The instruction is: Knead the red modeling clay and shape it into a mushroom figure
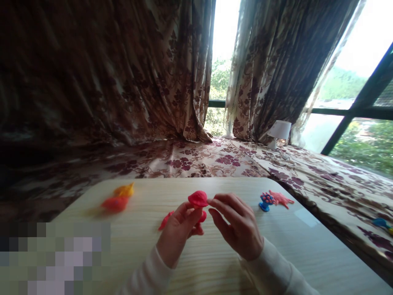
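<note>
My left hand (178,231) is closed around a lump of red modelling clay (198,199), holding it up above a light wooden table (147,241). My right hand (235,225) pinches the right edge of the same clay piece with thumb and fingertips. More red clay shows under my left hand, with one bit (165,221) lying on the table by it. Both wrists wear white sleeves.
An orange and a yellow clay shape (118,200) lie at the table's far left. A blue clay figure (265,201) and a pink starfish shape (281,198) sit at the far right. Behind are a floral-covered ledge, patterned curtains, a small white lamp (278,133) and windows.
</note>
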{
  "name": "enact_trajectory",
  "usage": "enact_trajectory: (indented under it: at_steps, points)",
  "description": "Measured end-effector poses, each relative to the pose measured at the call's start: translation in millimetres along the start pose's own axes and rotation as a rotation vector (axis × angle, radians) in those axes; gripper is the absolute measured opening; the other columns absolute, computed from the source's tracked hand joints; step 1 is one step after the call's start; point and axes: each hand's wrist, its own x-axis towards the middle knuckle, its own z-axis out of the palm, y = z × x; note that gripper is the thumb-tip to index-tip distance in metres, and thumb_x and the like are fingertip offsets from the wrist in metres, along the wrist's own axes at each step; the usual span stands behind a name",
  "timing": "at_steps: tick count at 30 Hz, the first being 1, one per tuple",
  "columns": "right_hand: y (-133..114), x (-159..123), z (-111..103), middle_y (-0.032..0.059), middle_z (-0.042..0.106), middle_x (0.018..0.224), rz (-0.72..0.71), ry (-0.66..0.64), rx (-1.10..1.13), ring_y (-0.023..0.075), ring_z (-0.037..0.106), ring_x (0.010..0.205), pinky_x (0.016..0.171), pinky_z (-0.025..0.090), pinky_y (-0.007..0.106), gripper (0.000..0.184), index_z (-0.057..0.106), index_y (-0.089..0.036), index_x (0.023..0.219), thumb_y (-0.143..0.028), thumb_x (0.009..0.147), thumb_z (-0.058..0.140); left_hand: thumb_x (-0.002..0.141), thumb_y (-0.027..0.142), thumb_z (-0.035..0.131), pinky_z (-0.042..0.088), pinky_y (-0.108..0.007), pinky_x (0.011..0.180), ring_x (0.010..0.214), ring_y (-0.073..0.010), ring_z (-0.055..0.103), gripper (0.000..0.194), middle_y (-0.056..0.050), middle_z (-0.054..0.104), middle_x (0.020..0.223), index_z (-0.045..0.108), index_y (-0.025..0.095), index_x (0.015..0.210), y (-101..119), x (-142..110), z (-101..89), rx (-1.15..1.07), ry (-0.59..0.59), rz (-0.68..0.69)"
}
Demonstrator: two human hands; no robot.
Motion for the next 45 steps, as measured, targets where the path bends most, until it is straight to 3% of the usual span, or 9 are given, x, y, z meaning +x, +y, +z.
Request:
enact_trajectory:
  at_steps: [9, 17, 22, 30, 37, 41, 45]
  points:
    - [4.1, -1.5, 2.7, 0.0080, 0.060, 0.094, 0.040, -0.001, 0.011, 0.0195, 0.058, 0.082, 0.069, 0.049, 0.033, 0.026, 0.058, -0.021, 0.106, -0.010, 0.083, 0.055, 0.064, 0.047, 0.072, 0.049, -0.024, 0.053, 0.057, -0.0108, 0.055, 0.034, -0.002, 0.064, 0.064, 0.068, 0.016, 0.079, 2.4, -7.1, 5.7, -0.068, -0.104, -0.051]
    - [2.4, -0.4, 0.0, 0.0071, 0.060, 0.093, 0.051, 0.011, 0.059, 0.0185, 0.057, 0.081, 0.069, 0.049, 0.032, 0.028, 0.060, -0.023, 0.106, -0.008, 0.083, 0.054, 0.067, 0.046, 0.070, 0.050, -0.025, 0.055, 0.060, -0.0115, 0.057, 0.033, -0.002, 0.065, 0.066, 0.068, 0.016, 0.081, -4.3, -5.3, 1.6, -0.076, -0.140, -0.077]
    - [1.2, 4.1, -1.1, 0.0101, 0.059, 0.106, 0.079, -0.050, 0.089, 0.0209, 0.057, 0.095, 0.080, 0.050, 0.035, 0.029, 0.056, -0.020, 0.113, -0.015, 0.085, 0.055, 0.069, 0.047, 0.067, 0.047, -0.025, 0.054, 0.055, -0.0119, 0.057, 0.034, -0.003, 0.065, 0.060, 0.067, 0.015, 0.080, -4.9, -5.8, 1.3, -0.059, -0.208, -0.096]
    - [3.8, 2.8, -2.2, 0.0081, 0.063, 0.102, 0.084, -0.136, 0.152, 0.0190, 0.058, 0.089, 0.076, 0.049, 0.032, 0.027, 0.059, -0.020, 0.112, -0.012, 0.089, 0.047, 0.069, 0.044, 0.069, 0.045, -0.024, 0.052, 0.052, -0.0121, 0.058, 0.031, -0.003, 0.065, 0.057, 0.065, 0.014, 0.071, -6.6, -5.2, 0.5, -0.049, -0.238, -0.130]
    - [4.3, 2.6, -1.0, 0.0079, 0.062, 0.108, 0.390, -0.025, 0.363, 0.0181, 0.059, 0.097, 0.085, 0.047, 0.032, 0.025, 0.062, -0.020, 0.108, -0.020, 0.094, 0.042, 0.066, 0.047, 0.070, 0.049, -0.027, 0.054, 0.052, -0.0121, 0.056, 0.039, -0.002, 0.063, 0.057, 0.067, 0.012, 0.083, -2.3, -5.7, 1.4, -0.122, -0.216, -0.187]
    - [3.7, 3.5, -0.3, 0.0067, 0.065, 0.100, 0.397, -0.070, 0.398, 0.0170, 0.060, 0.095, 0.084, 0.047, 0.029, 0.024, 0.066, -0.019, 0.099, -0.020, 0.093, 0.043, 0.067, 0.049, 0.067, 0.051, -0.028, 0.055, 0.051, -0.0127, 0.057, 0.041, -0.005, 0.064, 0.057, 0.067, 0.010, 0.082, -0.2, -5.7, 3.3, -0.159, -0.233, -0.245]
    - [3.4, 3.0, 0.7, 0.0071, 0.065, 0.100, 0.404, -0.085, 0.422, 0.0161, 0.062, 0.088, 0.077, 0.051, 0.028, 0.022, 0.060, -0.018, 0.109, -0.020, 0.089, 0.051, 0.068, 0.042, 0.069, 0.051, -0.025, 0.055, 0.052, -0.0118, 0.058, 0.031, -0.003, 0.066, 0.059, 0.065, 0.015, 0.084, 0.5, -5.4, 3.6, -0.197, -0.207, -0.251]
